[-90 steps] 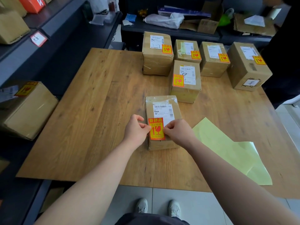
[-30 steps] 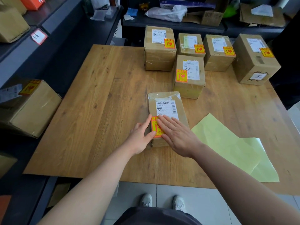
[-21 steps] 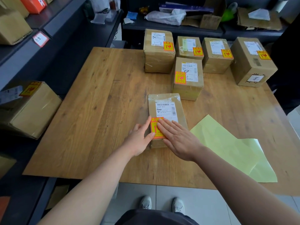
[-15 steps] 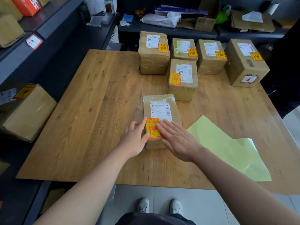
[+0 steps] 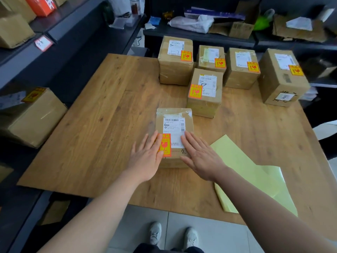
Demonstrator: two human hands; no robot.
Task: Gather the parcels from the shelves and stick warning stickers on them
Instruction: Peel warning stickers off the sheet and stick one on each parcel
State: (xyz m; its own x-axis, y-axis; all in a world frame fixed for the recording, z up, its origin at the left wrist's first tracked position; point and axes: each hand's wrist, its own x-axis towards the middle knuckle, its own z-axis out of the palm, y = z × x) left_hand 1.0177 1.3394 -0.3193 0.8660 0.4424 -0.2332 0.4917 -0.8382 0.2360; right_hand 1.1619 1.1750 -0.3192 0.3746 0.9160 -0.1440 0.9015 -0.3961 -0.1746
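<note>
6 parcels on table, both hands' fingers flat, open on nearest parcel, gripping nothing.

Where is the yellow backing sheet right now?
In the head view, the yellow backing sheet lies flat on the wooden table at its near right, beside the right hand and the nearest parcel.

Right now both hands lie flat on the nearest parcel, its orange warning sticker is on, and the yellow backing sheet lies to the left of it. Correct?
Not quite. The head view shows the yellow backing sheet to the right of the nearest parcel, not the left. The rest holds: left hand and right hand lie flat on it, and the orange warning sticker is on.
</note>
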